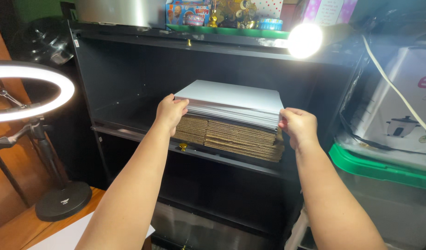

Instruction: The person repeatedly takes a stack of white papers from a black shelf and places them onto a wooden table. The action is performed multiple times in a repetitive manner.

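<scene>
One head-worn camera looks forward and slightly down, close to a black cabinet (129,69), along both outstretched forearms toward its shelf (231,159).

- The left hand (170,111) grips the left edge of a white sheet stack (231,103).
- The right hand (298,126) grips its right edge.
- Under both hands lies flat cardboard (229,138), on a black shelf (129,132).
- A ring light (32,92) glows far left of the left hand.
</scene>
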